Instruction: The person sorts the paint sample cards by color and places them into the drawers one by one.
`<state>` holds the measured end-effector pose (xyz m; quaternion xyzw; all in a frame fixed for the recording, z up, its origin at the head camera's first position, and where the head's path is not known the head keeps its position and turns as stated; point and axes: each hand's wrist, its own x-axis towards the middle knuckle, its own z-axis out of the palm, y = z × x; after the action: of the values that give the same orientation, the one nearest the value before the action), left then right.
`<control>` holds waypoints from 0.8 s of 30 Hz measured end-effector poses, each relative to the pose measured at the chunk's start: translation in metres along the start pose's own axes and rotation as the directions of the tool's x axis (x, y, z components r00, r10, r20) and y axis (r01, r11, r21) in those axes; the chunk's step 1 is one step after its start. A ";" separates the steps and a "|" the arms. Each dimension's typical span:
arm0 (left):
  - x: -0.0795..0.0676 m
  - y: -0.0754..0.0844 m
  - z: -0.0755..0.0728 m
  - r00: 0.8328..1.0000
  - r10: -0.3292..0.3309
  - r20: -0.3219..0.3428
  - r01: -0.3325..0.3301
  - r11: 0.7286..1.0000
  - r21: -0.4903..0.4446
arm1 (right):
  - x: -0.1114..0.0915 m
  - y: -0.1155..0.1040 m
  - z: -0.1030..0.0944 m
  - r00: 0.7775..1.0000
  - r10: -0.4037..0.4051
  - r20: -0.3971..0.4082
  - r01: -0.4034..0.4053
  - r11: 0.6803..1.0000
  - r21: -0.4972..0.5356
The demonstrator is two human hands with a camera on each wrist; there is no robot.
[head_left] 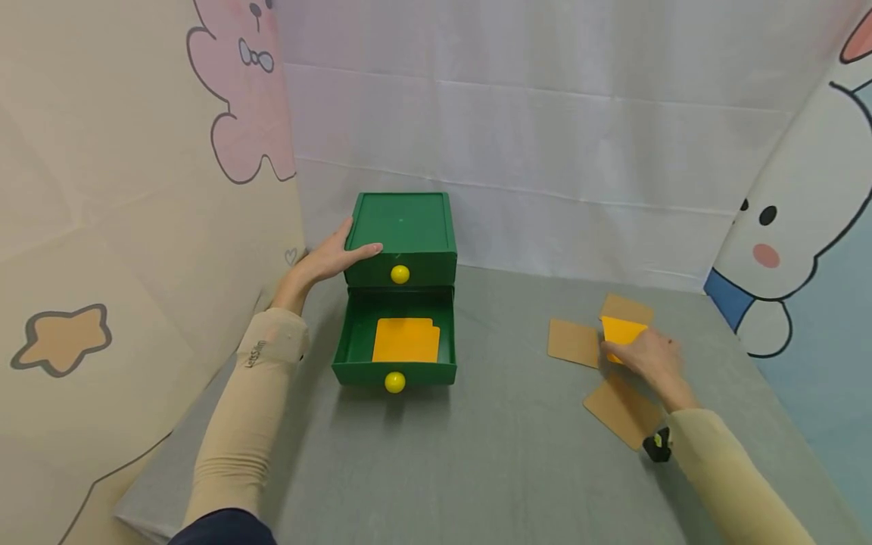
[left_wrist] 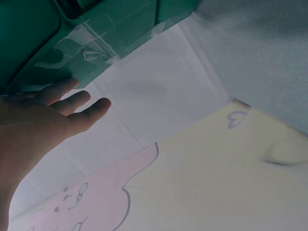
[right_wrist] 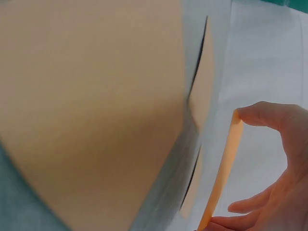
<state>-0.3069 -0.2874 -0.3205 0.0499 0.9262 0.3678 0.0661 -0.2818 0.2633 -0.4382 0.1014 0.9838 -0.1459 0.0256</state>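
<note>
My left hand (head_left: 331, 256) rests on the front left corner of a green two-drawer box (head_left: 405, 219), thumb on top and fingers along its side. The lower drawer (head_left: 354, 318) is pulled out and holds yellow cards (head_left: 405, 341); the upper one, with a yellow knob (head_left: 400, 274), is closed. Over on the right, my right hand (head_left: 655, 359) pinches a yellow card (head_left: 623, 333) by its edges. In the right wrist view that card (right_wrist: 224, 168) stands edge-on between thumb and fingers. Brown cards (head_left: 572, 342) lie on the table around this hand.
Another brown card (head_left: 623, 412) lies nearest me, beside the right wrist, where a small black device (head_left: 657, 445) is worn. A grey cloth covers the table (head_left: 504, 454). White curtain (head_left: 545, 151) hangs behind, with cartoon-printed sheets on both sides.
</note>
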 end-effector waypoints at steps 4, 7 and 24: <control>0.000 0.000 0.001 1.000 -0.005 0.000 0.005 1.000 -0.001 | -0.003 -0.015 -0.005 0.998 -0.063 -0.019 0.064 0.998 0.011; 0.001 0.000 0.001 1.000 -0.007 -0.001 0.007 1.000 -0.004 | -0.005 -0.025 -0.007 0.994 -0.102 -0.043 0.104 0.994 0.032; 0.001 0.000 0.001 1.000 -0.003 0.000 0.003 1.000 -0.008 | -0.026 -0.080 -0.014 0.942 -0.334 -0.032 0.336 0.940 0.067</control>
<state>-0.3078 -0.2870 -0.3215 0.0484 0.9247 0.3716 0.0670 -0.2736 0.1878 -0.4006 -0.0651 0.9810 -0.1822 -0.0131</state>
